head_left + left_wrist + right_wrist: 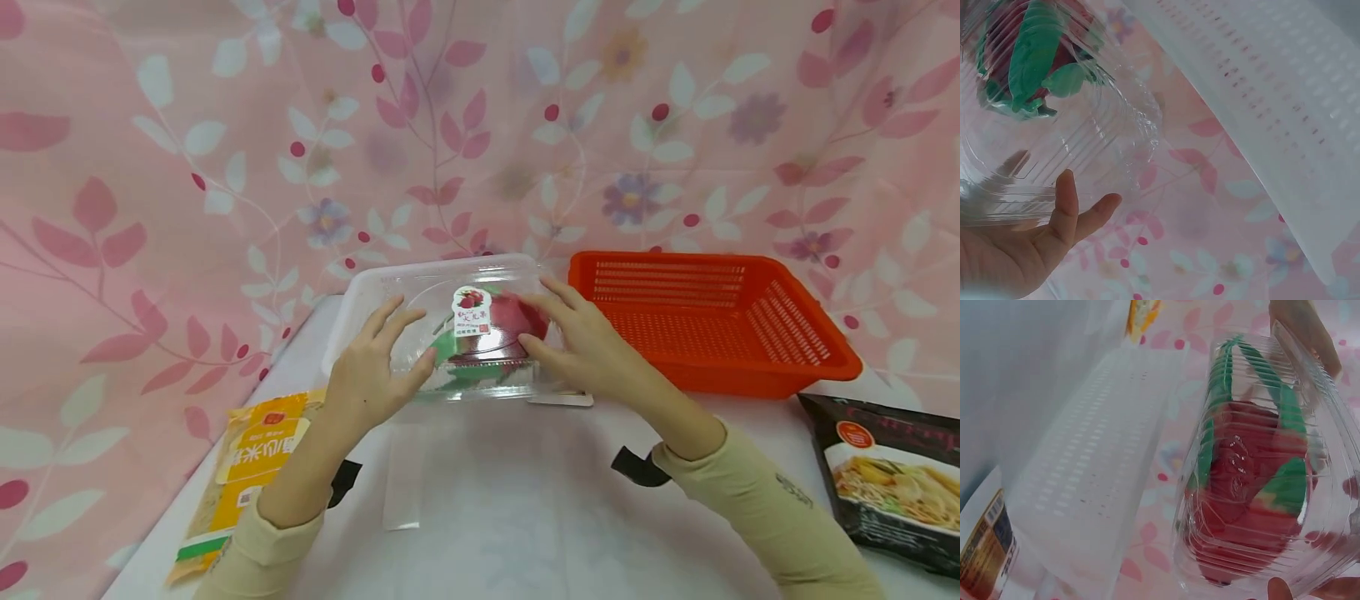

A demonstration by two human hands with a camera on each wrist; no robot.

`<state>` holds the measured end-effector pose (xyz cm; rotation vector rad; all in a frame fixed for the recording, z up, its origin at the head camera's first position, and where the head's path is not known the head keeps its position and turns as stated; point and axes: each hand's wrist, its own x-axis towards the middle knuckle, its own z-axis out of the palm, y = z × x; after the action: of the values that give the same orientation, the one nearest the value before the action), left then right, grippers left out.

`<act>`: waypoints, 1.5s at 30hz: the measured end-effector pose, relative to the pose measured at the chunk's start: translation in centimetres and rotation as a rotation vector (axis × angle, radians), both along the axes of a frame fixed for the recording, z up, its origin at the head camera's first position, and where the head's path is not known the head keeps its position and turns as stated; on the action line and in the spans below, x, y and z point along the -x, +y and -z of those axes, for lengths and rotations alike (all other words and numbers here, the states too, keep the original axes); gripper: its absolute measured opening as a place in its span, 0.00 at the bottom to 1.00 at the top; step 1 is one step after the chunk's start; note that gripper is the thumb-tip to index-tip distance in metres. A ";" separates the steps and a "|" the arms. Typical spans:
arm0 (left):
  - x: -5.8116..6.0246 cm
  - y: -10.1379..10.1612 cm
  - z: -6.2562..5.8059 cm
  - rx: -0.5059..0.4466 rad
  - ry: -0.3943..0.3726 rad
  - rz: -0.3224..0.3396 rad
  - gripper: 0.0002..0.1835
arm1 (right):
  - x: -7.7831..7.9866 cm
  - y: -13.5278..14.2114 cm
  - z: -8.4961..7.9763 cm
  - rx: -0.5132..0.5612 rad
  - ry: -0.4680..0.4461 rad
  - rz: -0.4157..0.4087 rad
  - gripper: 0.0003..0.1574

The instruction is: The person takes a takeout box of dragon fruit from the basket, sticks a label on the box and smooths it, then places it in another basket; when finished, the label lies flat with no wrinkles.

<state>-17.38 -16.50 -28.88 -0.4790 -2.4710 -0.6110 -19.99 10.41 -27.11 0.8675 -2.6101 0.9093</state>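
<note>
Both hands hold a clear plastic clamshell box [491, 367] between them, raised in front of the white basket [352, 308]. Inside it lies a red dragon fruit [1235, 487] with green leafy scales; a white fruit sticker [472, 312] is on the lid. My left hand [371, 375] grips the box's left side, thumb toward the near edge. In the left wrist view, two fingertips [1066, 184] show along the box's edge. My right hand [581, 342] holds the right end, fingers over the top and thumb at the front; its fingertips [1279, 590] show at the box's rim.
A red-orange basket [832, 346] stands at the right. Before it lies a black noodle packet [892, 483]. A yellow packet [262, 450] lies at the left, under the left forearm's side. A translucent strip [402, 479] lies on the white table. Floral cloth [480, 125] hangs behind.
</note>
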 end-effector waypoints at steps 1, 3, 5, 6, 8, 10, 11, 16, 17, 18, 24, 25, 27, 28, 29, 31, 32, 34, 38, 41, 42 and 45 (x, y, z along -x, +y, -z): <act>0.4 -0.2 -0.1 -0.007 -0.012 -0.011 0.26 | 0.4 -0.4 -0.1 0.003 -0.001 -0.003 0.33; 1.1 -0.7 -0.1 -0.017 -0.027 -0.033 0.25 | 1.2 -1.0 -0.1 0.008 -0.007 -0.009 0.32; 1.7 -1.1 -0.2 -0.027 -0.034 -0.048 0.25 | 2.1 -1.6 -0.1 0.014 -0.010 -0.015 0.32; 2.0 -1.3 -0.2 -0.029 -0.034 -0.053 0.25 | 2.6 -1.8 -0.1 0.017 -0.011 -0.013 0.31; 2.7 -1.7 -0.3 -0.035 -0.034 -0.057 0.24 | 3.6 -2.3 -0.1 0.031 -0.020 -0.005 0.30; 3.4 -2.0 -0.5 -0.042 -0.035 -0.057 0.24 | 4.6 -2.7 0.0 0.053 -0.027 0.005 0.29; 3.7 -2.1 -0.5 -0.043 -0.035 -0.055 0.24 | 5.1 -3.0 0.1 0.064 -0.028 0.013 0.28; 5.3 -2.9 -0.6 -0.075 -0.059 -0.046 0.24 | 7.0 -4.1 0.6 0.104 -0.002 0.033 0.25; 5.6 -3.1 -0.6 -0.084 -0.066 -0.043 0.23 | 7.3 -4.3 0.8 0.108 0.003 0.035 0.25; 6.0 -3.3 -0.5 -0.097 -0.072 -0.040 0.23 | 7.6 -4.5 0.9 0.112 0.007 0.038 0.24; 8.2 -4.3 0.2 -0.148 -0.090 -0.027 0.20 | 9.3 -5.5 1.4 0.102 -0.024 0.070 0.25; 8.6 -4.4 0.3 -0.154 -0.092 -0.025 0.20 | 9.6 -5.6 1.5 0.100 -0.027 0.074 0.25; 9.3 -4.6 0.6 -0.165 -0.092 -0.015 0.20 | 10.2 -5.8 1.9 0.101 -0.026 0.077 0.24; 9.6 -4.7 0.8 -0.175 -0.093 -0.009 0.19 | 10.5 -5.9 2.1 0.104 -0.027 0.077 0.24; 9.9 -4.8 1.0 -0.186 -0.096 -0.005 0.19 | 10.8 -6.0 2.3 0.104 -0.022 0.077 0.24; 10.5 -5.0 1.5 -0.211 -0.110 0.001 0.18 | 11.5 -6.2 2.9 0.102 -0.012 0.076 0.24; 10.8 -5.0 1.7 -0.226 -0.121 0.003 0.18 | 11.8 -6.2 3.2 0.104 -0.007 0.072 0.24; 11.2 -5.2 2.3 -0.252 -0.149 0.004 0.18 | 12.3 -6.3 3.8 0.106 0.001 0.063 0.23; 12.2 -5.3 3.5 -0.256 -0.194 -0.007 0.18 | 13.0 -6.4 4.9 0.121 -0.022 0.039 0.21; 12.8 -5.4 4.4 -0.249 -0.220 -0.017 0.17 | 13.4 -6.6 5.7 0.119 -0.068 0.037 0.20; 12.9 -5.4 4.6 -0.246 -0.230 -0.018 0.17 | 13.6 -6.6 6.0 0.114 -0.081 0.040 0.21; 13.3 -5.5 5.3 -0.233 -0.262 -0.021 0.17 | 14.1 -6.8 6.8 0.098 -0.123 0.049 0.22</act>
<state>-30.72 -21.97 -34.16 -0.2962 -2.5975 -0.9950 -34.05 3.60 -33.93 0.7416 -2.6504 1.0988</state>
